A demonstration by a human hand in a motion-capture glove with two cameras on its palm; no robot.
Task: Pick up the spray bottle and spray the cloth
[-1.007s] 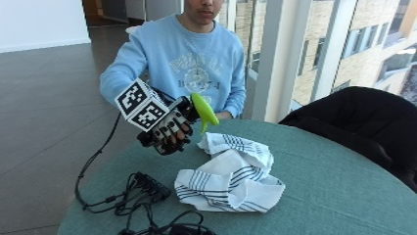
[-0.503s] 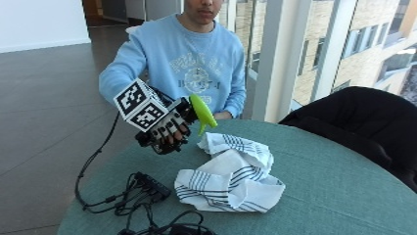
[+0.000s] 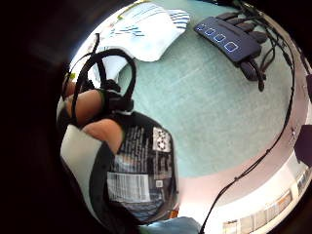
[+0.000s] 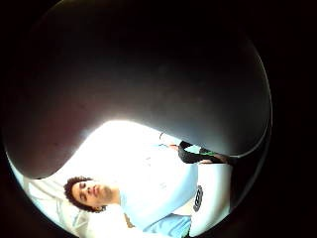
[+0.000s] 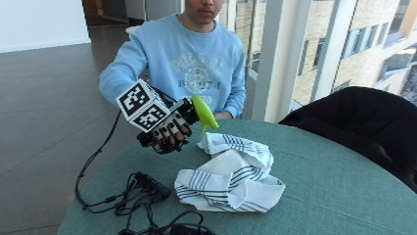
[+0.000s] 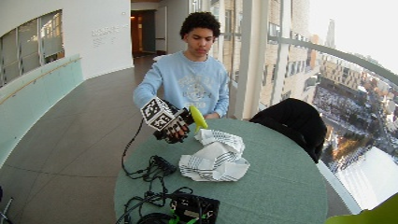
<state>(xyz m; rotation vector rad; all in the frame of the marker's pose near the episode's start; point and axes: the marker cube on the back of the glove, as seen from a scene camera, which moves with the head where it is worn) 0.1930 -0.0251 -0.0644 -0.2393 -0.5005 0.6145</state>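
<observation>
My gloved right hand (image 5: 166, 129) grips a spray bottle with a lime-green head (image 5: 203, 115) and holds it above the left side of the green round table (image 5: 338, 196). The nozzle points down toward a crumpled white cloth with dark stripes (image 5: 228, 178) lying mid-table, just to the right of the hand. In the wide outside view the hand (image 6: 171, 129), the bottle's head (image 6: 198, 117) and the cloth (image 6: 214, 156) stand the same way. The bottle's dark labelled body (image 3: 141, 170) sits against my palm, with the cloth (image 3: 141, 29) beyond it. The dark bottle (image 4: 148, 74) blocks most of the thumb side view.
A black power strip (image 5: 153, 186) with tangled cables lies at the table's front left, also visible under the palm as a strip (image 3: 229, 41). A black box (image 6: 196, 207) sits at the near edge. A black chair (image 5: 352, 122) stands at the right behind the table.
The hand and the bottle have hardly moved; the bottle stays gripped above the table beside the cloth.
</observation>
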